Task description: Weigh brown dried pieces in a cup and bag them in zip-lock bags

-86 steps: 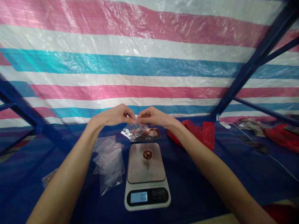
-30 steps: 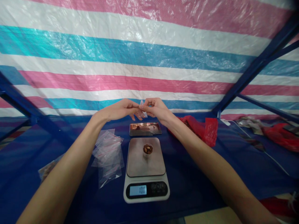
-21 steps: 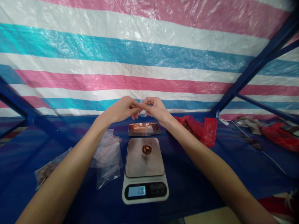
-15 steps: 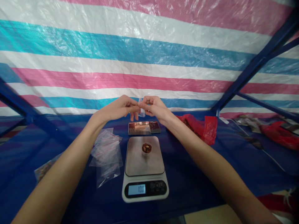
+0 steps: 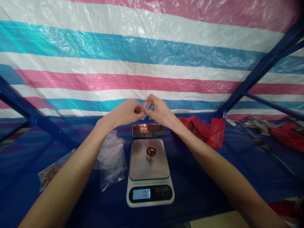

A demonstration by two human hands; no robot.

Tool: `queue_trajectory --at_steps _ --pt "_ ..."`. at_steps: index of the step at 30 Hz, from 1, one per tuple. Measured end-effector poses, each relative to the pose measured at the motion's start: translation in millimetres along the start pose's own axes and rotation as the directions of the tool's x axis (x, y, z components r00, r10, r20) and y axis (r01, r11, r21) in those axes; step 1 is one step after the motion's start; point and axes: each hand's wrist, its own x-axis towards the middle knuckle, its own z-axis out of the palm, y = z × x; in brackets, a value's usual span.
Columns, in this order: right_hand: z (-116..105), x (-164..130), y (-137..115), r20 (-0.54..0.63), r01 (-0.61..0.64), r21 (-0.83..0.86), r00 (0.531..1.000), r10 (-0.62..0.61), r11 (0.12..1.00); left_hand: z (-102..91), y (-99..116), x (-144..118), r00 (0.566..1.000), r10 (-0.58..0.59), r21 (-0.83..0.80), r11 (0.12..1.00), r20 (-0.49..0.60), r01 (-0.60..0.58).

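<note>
My left hand and my right hand meet above the far edge of the table. Between them they pinch a small clear zip bag, mostly hidden by my fingers. Nearer to me a white kitchen scale reads 10.0. On its steel plate stands a small clear cup with brown pieces in it. A phone showing a picture lies just behind the scale, below my hands. Left of the scale is a loose pile of empty zip bags.
Beyond my right forearm lies an open red plastic bag of brown pieces. A filled clear bag is partly behind my left forearm. Blue metal posts stand at both sides, and a striped tarp hangs behind the table.
My fingers have closed further around the small bag, and less of it shows. The view has shifted slightly; the scale still reads 10.0.
</note>
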Motion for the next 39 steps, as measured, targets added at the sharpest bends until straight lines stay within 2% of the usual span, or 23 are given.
queue_trajectory --at_steps 2,5,8,11,14,17,20,22,25,28,30,35,39 --pt "0 0 5 0.045 -0.016 0.083 0.999 0.013 0.996 1.5 2 2 0.999 0.006 0.122 0.993 -0.053 0.000" --pt "-1 3 14 0.033 -0.051 0.101 0.998 0.048 0.994 0.7 3 2 0.988 -0.002 0.323 0.945 -0.157 0.054" --pt "-2 6 16 0.016 -0.101 0.176 0.995 0.100 0.979 2.0 2 -1 0.987 0.079 0.284 0.958 -0.140 -0.037" --pt "-4 7 9 0.046 -0.200 0.380 0.979 0.197 0.903 8.1 0 -1 0.976 0.207 0.212 0.959 -0.060 -0.190" --pt "-4 8 4 0.046 -0.184 0.472 0.982 0.184 0.862 16.1 -1 2 0.969 0.231 0.288 0.938 -0.093 -0.196" --pt "-4 9 5 0.002 -0.073 0.396 0.997 0.079 0.915 21.8 2 5 0.969 0.208 0.347 0.926 -0.135 -0.150" --pt "-4 10 6 -0.086 -0.033 0.249 0.995 0.056 0.968 21.3 3 6 0.975 0.195 0.346 0.927 -0.108 -0.147" --pt "-6 8 1 -0.176 0.001 0.157 0.984 0.027 0.988 17.1 0 6 0.982 0.153 0.286 0.951 -0.112 -0.116" --pt "-11 3 -14 -0.255 0.161 0.067 0.957 -0.139 0.985 8.3 -7 7 0.983 0.089 0.110 0.991 -0.163 -0.072" --pt "-14 -1 -26 -0.165 0.320 0.008 0.935 -0.315 0.947 2.9 -14 8 0.970 0.135 -0.072 0.986 -0.200 -0.152" --pt "-14 -2 -27 -0.086 0.389 -0.015 0.917 -0.389 0.921 2.3 -16 8 0.961 0.179 -0.128 0.970 -0.211 -0.209" --pt "-11 0 -19 -0.085 0.440 -0.136 0.887 -0.453 0.888 4.6 -16 10 0.954 0.209 -0.081 0.970 -0.214 -0.230" --pt "-13 0 -18 0.037 0.471 -0.280 0.876 -0.481 0.836 5.1 -16 10 0.960 0.206 -0.038 0.976 -0.190 -0.216"
